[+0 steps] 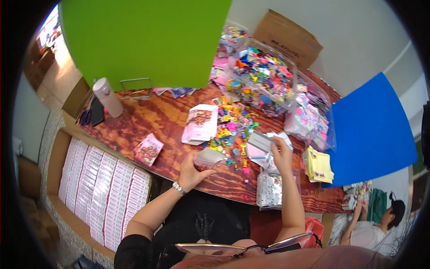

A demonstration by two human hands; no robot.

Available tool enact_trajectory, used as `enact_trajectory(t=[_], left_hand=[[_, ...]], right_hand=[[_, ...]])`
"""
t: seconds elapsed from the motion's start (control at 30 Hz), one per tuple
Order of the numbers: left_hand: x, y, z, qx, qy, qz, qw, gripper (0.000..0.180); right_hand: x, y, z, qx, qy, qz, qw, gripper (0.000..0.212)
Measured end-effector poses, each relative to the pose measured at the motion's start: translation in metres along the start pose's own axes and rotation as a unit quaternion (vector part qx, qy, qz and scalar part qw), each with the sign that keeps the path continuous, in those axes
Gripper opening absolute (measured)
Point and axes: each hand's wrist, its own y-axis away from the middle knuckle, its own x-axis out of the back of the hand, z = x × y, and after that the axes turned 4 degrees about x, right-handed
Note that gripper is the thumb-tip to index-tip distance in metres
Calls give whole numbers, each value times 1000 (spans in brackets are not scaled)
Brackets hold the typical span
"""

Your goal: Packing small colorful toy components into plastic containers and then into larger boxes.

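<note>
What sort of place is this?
Probably a small packing workshop: colourful trinkets lie loose on the table, a carton beside it holds rows of pink boxes, and the left hand holds an open pack.

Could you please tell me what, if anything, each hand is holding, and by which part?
The left hand grips the open pink packet around its left side; the right hand pinches the flat grey card by its right edge.
</note>
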Motion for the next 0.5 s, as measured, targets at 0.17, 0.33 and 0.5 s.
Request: enact_trajectory(t=[0.17,0.33,0.5], left_hand=[[3,3,-3,-55,-93,10,994,80],[3,4,2,-101,-128,40,986,84],[7,7,3,-170,-184,87,964,80]], right_hand=[[-22,11,-112,62,-125,-44,989,18],[-42,10,-149,246,20,-84,965,17],[-56,4,-163,315,45,-127,940,20]])
